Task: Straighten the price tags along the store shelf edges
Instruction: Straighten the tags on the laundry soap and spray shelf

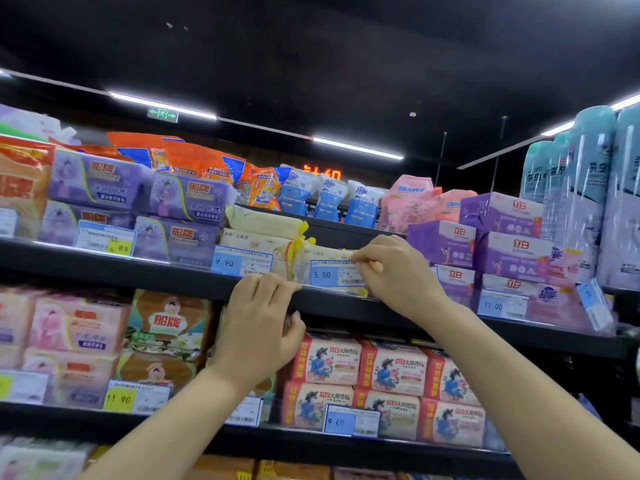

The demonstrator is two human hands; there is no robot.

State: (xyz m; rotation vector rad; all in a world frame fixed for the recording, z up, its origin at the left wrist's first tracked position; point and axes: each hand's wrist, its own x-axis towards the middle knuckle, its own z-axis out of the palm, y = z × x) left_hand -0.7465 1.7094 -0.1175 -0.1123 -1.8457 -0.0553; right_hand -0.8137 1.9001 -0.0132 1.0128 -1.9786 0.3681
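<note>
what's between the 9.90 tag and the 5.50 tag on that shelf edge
In the head view, yellow-wrapped soap bars show between the blue 9.90 price tag and the blue 5.50 price tag, with the left hand's fingertips just below.

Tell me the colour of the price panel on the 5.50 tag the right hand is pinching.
Blue, on the rectangular paper 5.50 tag; head view shows it.

Bare arms, bare hands

Two forearms show, both uncovered up to the bottom edge of the view, with no sleeve or cuff in sight. The left hand point(258, 325) and the right hand point(398, 275) are ungloved. No ring, watch or bracelet is visible on the fingers point(273, 282) or wrists. The nails look short and unpainted where they can be seen.
</note>
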